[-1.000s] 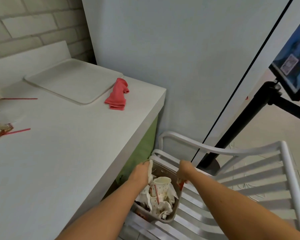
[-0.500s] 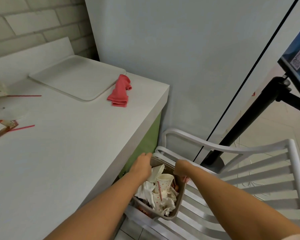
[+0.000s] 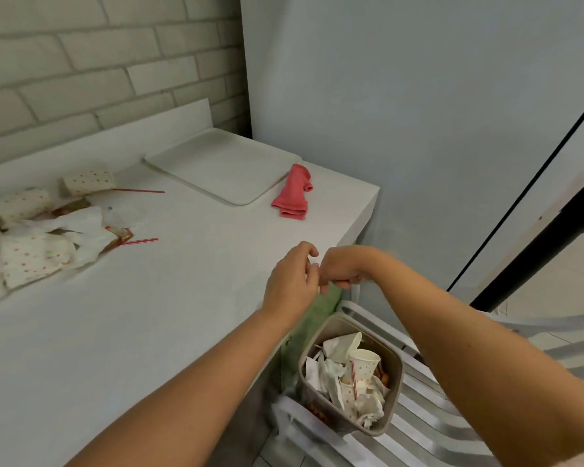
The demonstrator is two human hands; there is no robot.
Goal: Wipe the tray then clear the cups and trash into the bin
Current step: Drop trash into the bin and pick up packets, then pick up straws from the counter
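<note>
Now we are holding our left hand (image 3: 292, 281) and right hand (image 3: 343, 267) close together over the smooth white table (image 3: 182, 332), under a brick wall (image 3: 81, 62). Left fingers are hanging loose, empty; the right we cannot tell. The rounded tray (image 3: 223, 163) is lying at the far corner, and the square grey bin (image 3: 394, 399) is sitting on a slatted chair (image 3: 429, 429).

Extends both bare forearms forward, converging. Holds the bare left hand (image 3: 292, 281) raised, fingers loosely curled, gripping nothing. Bends the bare right hand (image 3: 344, 267) down at the wrist just beside it, knuckles up, fingers tucked under, too blurred to read.
</note>
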